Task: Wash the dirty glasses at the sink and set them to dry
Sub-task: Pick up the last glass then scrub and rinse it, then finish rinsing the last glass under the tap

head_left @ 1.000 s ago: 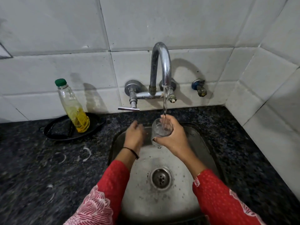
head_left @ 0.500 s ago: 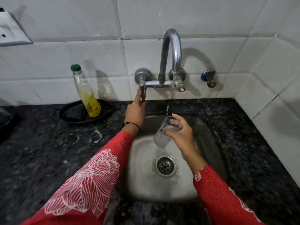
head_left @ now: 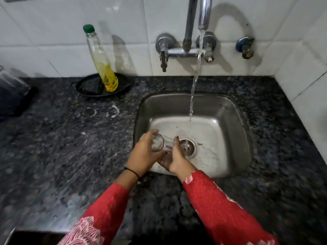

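At the far left edge of the dark speckled bench (head_left: 58, 142), an upturned clear glass (head_left: 12, 84) is sitting on a dark mat, blurred and partly cut off by the frame. Further right, against the white tiled wall, a clear bottle (head_left: 101, 59) with a green cap and yellow liquid in its lower half is standing tilted in a shallow black dish (head_left: 123, 85). Pale ring marks are showing on the bench just in front of that dish. Next comes the steel sink (head_left: 230, 121), sunk into the bench. Over its front left part, the left hand (head_left: 143, 156) is wrapping around the base end of a clear drinking glass (head_left: 161, 143), which is lying on its side with its base facing the camera. A thin black band is circling the left wrist. The right hand (head_left: 177, 160) is gripping the same glass from the other side, thumb up over it and fingers curled beneath, right beside the drain (head_left: 190, 147). Both sleeves are red with a white pattern. Above, the wall-mounted tap (head_left: 203, 13) is running, and its stream (head_left: 194, 82) is falling to the drain just right of the glass, apparently missing it. A small blue-capped valve (head_left: 245, 46) is sticking out of the wall at the far right.
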{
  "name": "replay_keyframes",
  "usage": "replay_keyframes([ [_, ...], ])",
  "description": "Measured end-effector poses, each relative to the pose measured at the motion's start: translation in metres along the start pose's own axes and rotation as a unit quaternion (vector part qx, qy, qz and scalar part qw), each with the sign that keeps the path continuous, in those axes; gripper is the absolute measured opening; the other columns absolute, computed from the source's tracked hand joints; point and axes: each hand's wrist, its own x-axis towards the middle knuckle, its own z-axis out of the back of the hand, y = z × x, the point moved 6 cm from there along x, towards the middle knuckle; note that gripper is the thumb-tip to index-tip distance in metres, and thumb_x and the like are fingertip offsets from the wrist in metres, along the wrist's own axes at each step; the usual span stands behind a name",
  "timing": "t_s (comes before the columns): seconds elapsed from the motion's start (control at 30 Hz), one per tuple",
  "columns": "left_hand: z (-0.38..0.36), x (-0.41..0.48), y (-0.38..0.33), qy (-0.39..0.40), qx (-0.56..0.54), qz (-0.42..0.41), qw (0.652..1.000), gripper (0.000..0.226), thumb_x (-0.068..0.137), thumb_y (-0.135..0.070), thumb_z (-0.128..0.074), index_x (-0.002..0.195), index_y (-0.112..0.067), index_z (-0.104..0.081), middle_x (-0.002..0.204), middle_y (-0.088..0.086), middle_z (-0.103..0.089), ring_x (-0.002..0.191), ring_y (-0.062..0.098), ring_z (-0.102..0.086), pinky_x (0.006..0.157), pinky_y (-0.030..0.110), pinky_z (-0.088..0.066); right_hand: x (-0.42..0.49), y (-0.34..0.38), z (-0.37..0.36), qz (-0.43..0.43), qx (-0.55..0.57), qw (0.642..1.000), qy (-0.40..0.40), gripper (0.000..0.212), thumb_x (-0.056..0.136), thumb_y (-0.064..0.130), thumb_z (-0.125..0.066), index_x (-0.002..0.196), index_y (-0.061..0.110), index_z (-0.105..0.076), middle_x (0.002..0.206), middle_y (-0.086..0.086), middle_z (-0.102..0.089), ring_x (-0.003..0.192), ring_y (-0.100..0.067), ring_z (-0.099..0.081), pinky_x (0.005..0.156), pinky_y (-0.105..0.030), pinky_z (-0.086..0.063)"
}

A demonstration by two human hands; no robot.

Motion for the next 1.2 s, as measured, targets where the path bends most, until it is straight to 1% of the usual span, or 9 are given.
replay_keyframes([
  [0.13,0.022,-0.013,-0.004,-0.07,-0.023,0.0,0.997,0.063,0.068,-0.013,-0.081,0.125,-0.02,-0.053,0.117,-0.005,-0.058,0.102,0.004,-0.052,0.076,-0.004,-0.033,-0.012,0.006,-0.007,0.013,-0.088,0.995,0.05,0.064,0.094,0.062,-0.028,0.102,0.006,-0.057,0.072,-0.013,-0.07,0.054,-0.022,-0.067,0.049,-0.029,-0.056],
  [0.3,0.032,-0.008,-0.01,-0.055,-0.055,-0.004,0.997,0.069,0.066,-0.016,-0.083,0.127,-0.022,-0.05,0.118,-0.01,-0.057,0.106,0.003,-0.052,0.079,-0.004,-0.034,-0.032,0.038,0.016,0.13,-0.302,0.944,-0.029,0.035,0.094,0.028,-0.055,0.124,0.011,-0.048,0.11,-0.011,-0.054,0.084,-0.022,-0.06,0.061,-0.042,-0.058],
  [0.37,0.036,-0.003,-0.011,-0.041,-0.057,-0.013,0.997,0.071,0.064,-0.02,-0.085,0.126,-0.026,-0.048,0.122,-0.007,-0.057,0.107,0.005,-0.054,0.082,0.006,-0.04,-0.034,0.052,0.022,0.216,-0.433,0.873,-0.061,0.059,0.082,0.017,-0.07,0.134,0.014,-0.041,0.118,-0.007,-0.05,0.097,-0.021,-0.055,0.077,-0.044,-0.055],
  [0.43,0.039,0.0,-0.012,-0.025,-0.053,-0.023,0.998,0.072,0.062,-0.024,-0.085,0.123,-0.028,-0.046,0.121,-0.004,-0.057,0.106,0.009,-0.056,0.087,0.023,-0.047,-0.039,0.057,0.007,0.33,-0.585,0.739,-0.055,0.089,0.067,0.016,-0.081,0.142,0.02,-0.033,0.132,0.0,-0.045,0.114,-0.019,-0.051,0.095,-0.042,-0.048],
  [0.5,0.039,0.006,-0.015,-0.004,-0.054,-0.044,0.998,0.076,0.06,-0.028,-0.084,0.123,-0.03,-0.043,0.117,-0.004,-0.057,0.105,0.013,-0.057,0.087,0.036,-0.05,-0.044,0.05,-0.014,0.39,-0.627,0.674,-0.024,0.091,0.062,0.02,-0.084,0.14,0.025,-0.037,0.137,0.005,-0.046,0.121,-0.013,-0.049,0.099,-0.039,-0.046],
  [0.6,0.047,0.016,-0.009,0.044,-0.066,-0.071,0.994,0.091,0.063,-0.033,-0.082,0.138,-0.034,-0.03,0.126,-0.002,-0.053,0.114,0.017,-0.052,0.095,0.037,-0.048,-0.047,0.042,-0.04,0.416,-0.609,0.675,-0.027,0.07,0.064,0.024,-0.083,0.127,0.026,-0.053,0.112,0.011,-0.064,0.101,-0.002,-0.06,0.085,-0.026,-0.051],
  [0.77,0.092,0.029,0.026,0.129,-0.172,-0.051,0.975,0.094,0.075,-0.023,-0.079,0.149,-0.025,-0.021,0.149,-0.002,-0.035,0.133,0.011,-0.04,0.11,0.027,-0.037,-0.057,0.035,-0.091,0.442,-0.586,0.666,-0.134,0.063,0.069,0.019,-0.08,0.127,0.023,-0.055,0.106,0.001,-0.067,0.105,-0.025,-0.062,0.076,-0.026,-0.04],
  [0.97,0.244,0.036,0.074,-0.051,-0.272,-0.102,0.955,0.069,0.077,-0.022,-0.075,0.138,-0.018,-0.043,0.139,0.0,-0.051,0.127,0.01,-0.049,0.109,0.033,-0.041,-0.067,-0.011,-0.268,0.571,-0.539,0.62,0.007,0.057,0.065,0.023,-0.077,0.112,0.039,-0.052,0.102,0.015,-0.064,0.095,-0.002,-0.059,0.08,-0.013,-0.044],
  [1.2,0.409,0.032,0.197,-0.235,-0.245,-0.039,0.94,0.039,0.092,0.003,-0.053,0.122,-0.021,-0.05,0.122,-0.01,-0.057,0.116,0.005,-0.055,0.099,0.017,-0.043,0.011,-0.1,-0.453,0.56,-0.533,0.619,0.134,0.068,0.056,0.039,-0.085,0.11,0.021,-0.048,0.097,-0.001,-0.071,0.091,-0.02,-0.069,0.079,-0.042,-0.055],
])
